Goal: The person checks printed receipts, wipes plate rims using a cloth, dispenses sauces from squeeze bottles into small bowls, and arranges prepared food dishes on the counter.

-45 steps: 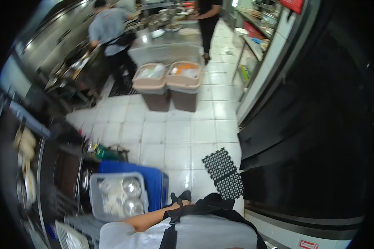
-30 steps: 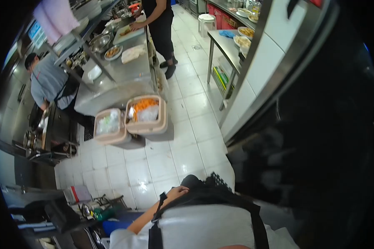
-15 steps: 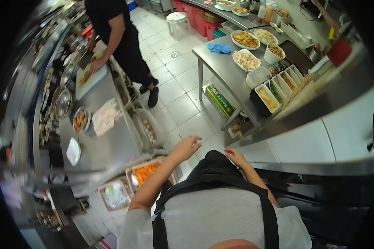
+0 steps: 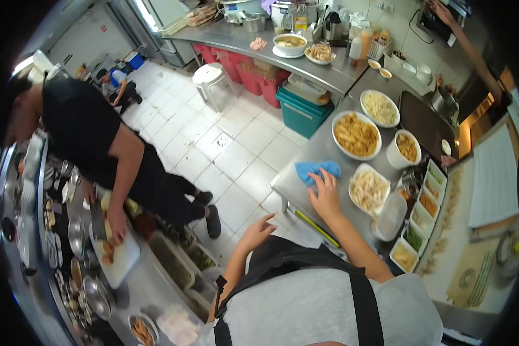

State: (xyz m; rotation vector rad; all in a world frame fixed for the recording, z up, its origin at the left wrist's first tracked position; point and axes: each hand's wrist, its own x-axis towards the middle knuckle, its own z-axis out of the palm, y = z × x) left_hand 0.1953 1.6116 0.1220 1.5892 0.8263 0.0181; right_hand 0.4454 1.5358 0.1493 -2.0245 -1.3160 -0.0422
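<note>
My right hand [image 4: 325, 195] reaches over the corner of the steel counter, fingers spread apart. Its fingertips overlap the crumpled blue cloth [image 4: 305, 169]; whether they touch it I cannot tell. My left hand [image 4: 258, 232] hangs in front of my apron, fingers loosely apart and holding nothing. Close to the cloth stand a white bowl of pale sliced food [image 4: 369, 190] and an oval dish of yellow-brown food [image 4: 356, 136]. Behind them are a dish of pale shredded food [image 4: 380, 108] and a white tub of brown pieces [image 4: 406, 149].
A co-worker in black [image 4: 86, 124] holds a cleaver [image 4: 98, 224] at a white cutting board [image 4: 124, 262] on my left. Narrow food trays [image 4: 414, 237] line the counter's right side. A teal bin [image 4: 301, 109] and white stool [image 4: 213, 83] stand ahead. Another person [image 4: 118, 86] crouches far back.
My view has swung, bringing the steel counter and its dishes closer. My right hand has moved from beside my apron out to the blue cloth. My left hand stays low, still open.
</note>
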